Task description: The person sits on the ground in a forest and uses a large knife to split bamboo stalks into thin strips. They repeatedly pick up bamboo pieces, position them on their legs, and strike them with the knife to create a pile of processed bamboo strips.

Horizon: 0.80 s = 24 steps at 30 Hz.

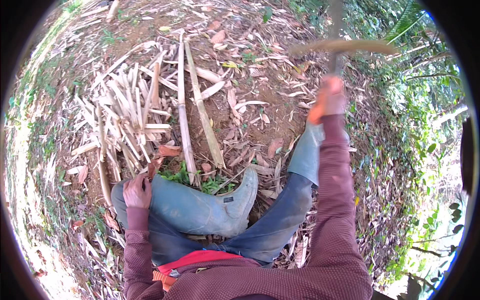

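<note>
My right hand (pixel 329 97), blurred by motion, is raised at the upper right, closed round an orange handle. From it a blurred long blade, seemingly a machete (pixel 336 22), points away from me. A brown stick-like piece (pixel 367 46) lies across the blade just beyond the hand; whether it is stuck on or only touched cannot be made out. My left hand (pixel 137 192) rests over my bent left knee with loosely bent fingers and nothing visible in it. Left of centre, a heap of split pale sticks (pixel 130 107) lies on the ground, just beyond that hand.
Two long poles (pixel 182 105) lie beside the heap, pointing away from me. My green rubber boots (pixel 200 207) are in front of me, the left one lying sideways. Dry leaves and brown soil (pixel 270 120) cover the slope. Green bushes (pixel 410 165) stand along the right.
</note>
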{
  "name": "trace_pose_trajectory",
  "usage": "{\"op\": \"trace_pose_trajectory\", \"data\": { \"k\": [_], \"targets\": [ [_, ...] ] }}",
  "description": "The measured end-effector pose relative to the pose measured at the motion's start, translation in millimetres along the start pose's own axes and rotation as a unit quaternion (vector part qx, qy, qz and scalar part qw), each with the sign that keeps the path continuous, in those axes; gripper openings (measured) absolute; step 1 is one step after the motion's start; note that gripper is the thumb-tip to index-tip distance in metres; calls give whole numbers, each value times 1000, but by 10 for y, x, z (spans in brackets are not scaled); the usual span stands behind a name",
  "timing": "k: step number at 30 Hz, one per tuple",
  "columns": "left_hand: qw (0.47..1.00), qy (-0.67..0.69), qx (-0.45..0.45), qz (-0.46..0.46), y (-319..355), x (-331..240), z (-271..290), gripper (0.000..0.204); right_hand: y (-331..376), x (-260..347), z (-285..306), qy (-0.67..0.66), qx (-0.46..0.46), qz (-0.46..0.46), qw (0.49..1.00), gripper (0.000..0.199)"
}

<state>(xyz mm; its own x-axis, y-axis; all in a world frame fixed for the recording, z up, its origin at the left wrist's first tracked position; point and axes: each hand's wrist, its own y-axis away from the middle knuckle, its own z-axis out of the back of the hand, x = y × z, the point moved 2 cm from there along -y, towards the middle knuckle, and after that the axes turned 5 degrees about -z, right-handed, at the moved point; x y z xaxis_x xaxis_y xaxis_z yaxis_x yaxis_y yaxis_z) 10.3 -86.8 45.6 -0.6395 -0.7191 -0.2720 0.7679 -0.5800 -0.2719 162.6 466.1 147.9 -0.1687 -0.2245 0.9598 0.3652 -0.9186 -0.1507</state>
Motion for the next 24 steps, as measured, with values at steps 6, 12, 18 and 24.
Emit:
{"op": "trace_pose_trajectory", "data": {
  "k": [6, 12, 18, 24],
  "targets": [
    [1000, -22, 17, -2, 96, 6, -27, 14, 112, 2212, 1454, 383, -90, 492, 777, 29],
    [999, -35, 17, 10, 80, -2, -41, 14, 209, -898, -49, 317, -98, 97, 938, 44],
    [999, -6, 9, -32, -58, -15, -123, 13, -412, -1519, 89, 296, 9, -111, 949, 62],
    [999, -26, 20, 11, 108, 41, -22, 11, 113, 1507, 942, 257, -122, 418, 863, 19]
  ]
}}
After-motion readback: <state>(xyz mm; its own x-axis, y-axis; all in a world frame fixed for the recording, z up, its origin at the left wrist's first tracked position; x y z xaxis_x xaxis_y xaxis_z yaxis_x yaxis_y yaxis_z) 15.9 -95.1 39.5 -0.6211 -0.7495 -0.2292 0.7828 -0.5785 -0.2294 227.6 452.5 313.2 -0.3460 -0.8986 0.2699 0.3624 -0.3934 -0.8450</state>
